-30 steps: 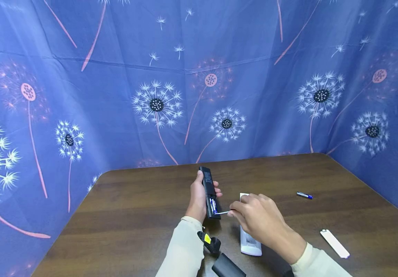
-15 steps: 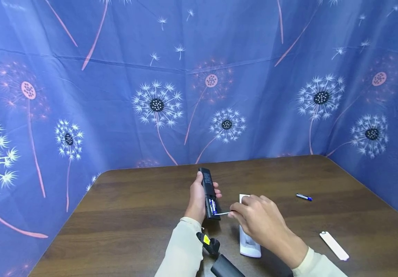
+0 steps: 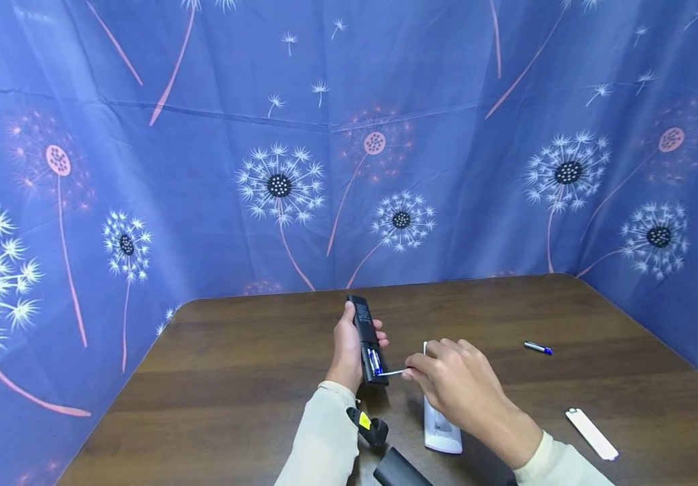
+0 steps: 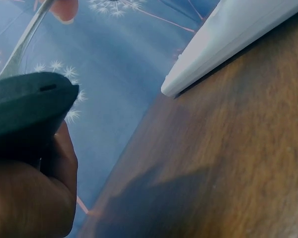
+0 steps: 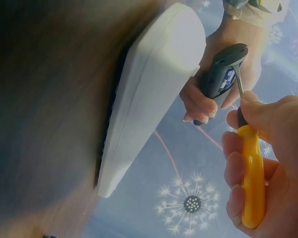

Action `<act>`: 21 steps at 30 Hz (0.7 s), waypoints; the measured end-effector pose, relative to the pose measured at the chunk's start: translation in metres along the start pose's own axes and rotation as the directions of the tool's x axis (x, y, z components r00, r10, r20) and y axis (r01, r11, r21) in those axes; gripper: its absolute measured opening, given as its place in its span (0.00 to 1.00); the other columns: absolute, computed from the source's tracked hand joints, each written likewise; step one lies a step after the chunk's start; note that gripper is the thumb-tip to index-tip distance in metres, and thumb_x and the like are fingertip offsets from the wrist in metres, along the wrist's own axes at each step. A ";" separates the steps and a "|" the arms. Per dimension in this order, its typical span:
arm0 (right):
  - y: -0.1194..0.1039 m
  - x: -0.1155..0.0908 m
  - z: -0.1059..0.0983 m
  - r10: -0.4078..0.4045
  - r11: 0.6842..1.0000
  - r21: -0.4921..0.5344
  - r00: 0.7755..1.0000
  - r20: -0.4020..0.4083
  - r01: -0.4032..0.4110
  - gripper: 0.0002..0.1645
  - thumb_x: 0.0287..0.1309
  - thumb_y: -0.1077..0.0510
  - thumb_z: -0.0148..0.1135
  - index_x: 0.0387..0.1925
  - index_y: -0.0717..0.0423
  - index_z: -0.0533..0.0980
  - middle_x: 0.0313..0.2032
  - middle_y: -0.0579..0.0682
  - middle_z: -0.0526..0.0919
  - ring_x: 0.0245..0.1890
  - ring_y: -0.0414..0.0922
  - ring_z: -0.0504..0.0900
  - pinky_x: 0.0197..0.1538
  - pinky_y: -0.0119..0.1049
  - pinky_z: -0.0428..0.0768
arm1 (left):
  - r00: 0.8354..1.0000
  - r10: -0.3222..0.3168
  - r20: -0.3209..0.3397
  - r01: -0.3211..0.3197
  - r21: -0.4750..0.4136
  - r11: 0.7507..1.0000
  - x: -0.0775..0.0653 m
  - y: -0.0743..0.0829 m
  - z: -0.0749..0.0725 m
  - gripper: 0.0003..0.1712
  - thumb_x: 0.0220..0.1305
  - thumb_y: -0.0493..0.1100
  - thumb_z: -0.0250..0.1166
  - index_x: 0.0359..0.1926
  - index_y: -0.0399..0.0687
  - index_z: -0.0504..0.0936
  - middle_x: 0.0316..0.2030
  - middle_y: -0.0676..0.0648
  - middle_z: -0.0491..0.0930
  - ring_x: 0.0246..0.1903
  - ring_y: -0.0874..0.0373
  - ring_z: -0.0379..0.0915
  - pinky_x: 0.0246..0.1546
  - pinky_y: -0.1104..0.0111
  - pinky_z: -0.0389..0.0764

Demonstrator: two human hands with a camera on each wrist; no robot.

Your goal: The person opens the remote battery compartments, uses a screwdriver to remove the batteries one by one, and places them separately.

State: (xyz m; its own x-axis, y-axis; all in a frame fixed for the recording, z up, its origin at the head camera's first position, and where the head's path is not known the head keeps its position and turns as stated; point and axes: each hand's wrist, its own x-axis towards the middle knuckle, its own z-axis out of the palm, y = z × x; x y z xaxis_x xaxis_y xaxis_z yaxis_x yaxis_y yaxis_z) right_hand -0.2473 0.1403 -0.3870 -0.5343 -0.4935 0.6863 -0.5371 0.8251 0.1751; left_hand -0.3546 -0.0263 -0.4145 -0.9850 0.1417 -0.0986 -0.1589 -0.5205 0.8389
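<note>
My left hand (image 3: 344, 345) grips a black remote control (image 3: 362, 324) with its back side up and its battery compartment uncovered. Blue-and-white batteries (image 3: 374, 361) lie inside that compartment. My right hand (image 3: 461, 385) holds a screwdriver by its yellow handle (image 5: 253, 178), thumb and fingers curled round it. The screwdriver's metal shaft (image 3: 393, 372) reaches to the lower end of the compartment, its tip at the battery ends. In the left wrist view the shaft (image 4: 27, 39) meets the edge of the remote. A white remote control (image 3: 442, 432) lies on the table beneath my right hand.
A loose blue-and-white battery (image 3: 538, 347) and a white battery cover (image 3: 592, 434) lie on the brown table (image 3: 252, 405) at the right. A black curved piece (image 3: 400, 469) sits at the near edge. Behind the table hangs a blue dandelion-print cloth (image 3: 203, 169).
Hands, black remote and screwdriver hold nearly the same position, with the screwdriver tip still at the battery ends. The whole head view has shifted slightly.
</note>
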 end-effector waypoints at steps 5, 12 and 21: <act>0.001 0.000 0.000 0.005 1.000 -0.004 1.000 0.000 -0.005 0.05 0.56 0.49 0.73 0.31 0.44 0.86 0.21 0.36 0.70 0.20 0.37 0.67 0.24 0.32 0.63 | 1.000 0.004 -0.004 -0.004 -0.007 1.000 0.002 0.000 0.002 0.39 0.78 0.64 0.38 0.66 0.32 0.63 0.31 0.45 0.78 0.21 0.59 0.76 0.24 0.68 0.82; 0.000 -0.003 -0.001 0.021 1.000 -0.007 1.000 0.010 -0.021 0.05 0.55 0.49 0.73 0.31 0.44 0.86 0.21 0.36 0.71 0.20 0.36 0.64 0.24 0.31 0.61 | 1.000 -0.002 -0.013 0.002 -0.003 1.000 0.002 -0.002 0.001 0.40 0.78 0.65 0.38 0.65 0.32 0.64 0.31 0.45 0.79 0.22 0.59 0.76 0.24 0.69 0.82; 0.001 -0.004 -0.002 -0.001 1.000 -0.004 1.000 -0.030 0.001 0.07 0.56 0.48 0.69 0.32 0.45 0.86 0.21 0.37 0.71 0.20 0.37 0.67 0.24 0.33 0.64 | 1.000 -0.011 -0.026 0.010 -0.026 1.000 0.002 -0.001 0.000 0.40 0.78 0.65 0.39 0.69 0.33 0.61 0.33 0.44 0.79 0.21 0.59 0.77 0.24 0.69 0.82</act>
State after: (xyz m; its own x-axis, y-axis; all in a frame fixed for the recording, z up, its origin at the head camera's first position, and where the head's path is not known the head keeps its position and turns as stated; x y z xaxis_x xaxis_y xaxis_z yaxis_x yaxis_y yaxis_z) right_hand -0.2445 0.1437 -0.3879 -0.5139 -0.4861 0.7068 -0.5351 0.8257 0.1788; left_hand -0.3565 -0.0256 -0.4154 -0.9846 0.1258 -0.1214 -0.1707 -0.5410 0.8235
